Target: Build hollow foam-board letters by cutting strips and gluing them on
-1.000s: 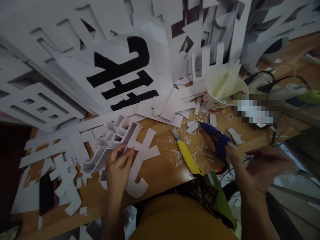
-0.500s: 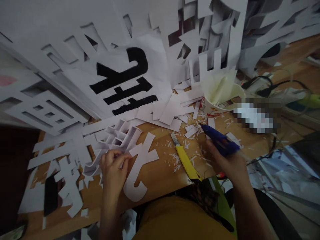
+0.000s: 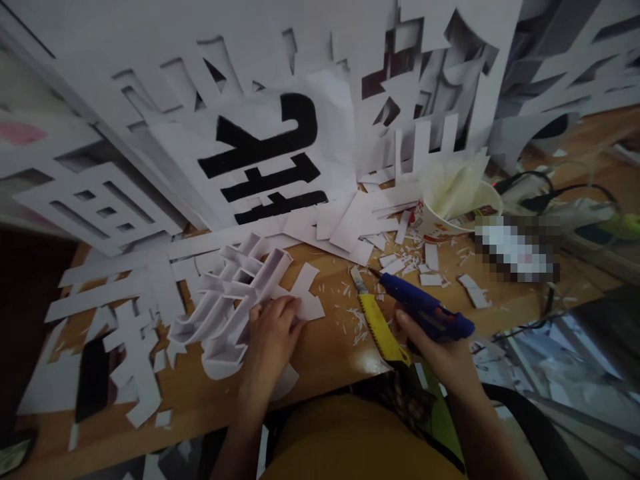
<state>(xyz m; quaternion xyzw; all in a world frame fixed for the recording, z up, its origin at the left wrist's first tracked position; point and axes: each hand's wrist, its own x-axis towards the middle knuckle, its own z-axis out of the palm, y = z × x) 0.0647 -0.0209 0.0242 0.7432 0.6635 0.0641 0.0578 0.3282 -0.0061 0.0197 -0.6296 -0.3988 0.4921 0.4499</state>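
Observation:
My left hand (image 3: 273, 340) is closed, its fingertips and thumb pinching a flat white character cutout (image 3: 306, 283) on the table; the hand covers the cutout's middle. Just left of it stands a white raised character with thin upright walls (image 3: 240, 283), open at the top. A blue glue gun (image 3: 425, 310) is in my right hand (image 3: 435, 360), its dark nozzle pointing left toward the cutout, a gap apart from it. Under the nozzle lies a yellow utility knife (image 3: 380, 327) with its blade out.
White scraps and shavings (image 3: 400, 260) litter the wooden table (image 3: 345, 360). Cut white sheets and a paper with black characters (image 3: 260, 153) lean at the back. A paper tub (image 3: 463, 217) stands back right, near cables (image 3: 575, 190). More cutouts (image 3: 135, 367) lie left.
My left hand has shifted right, from beside the raised character onto the flat cutout. The glue gun in my right hand has come nearer, its nozzle now close to the knife blade. The view has shifted slightly.

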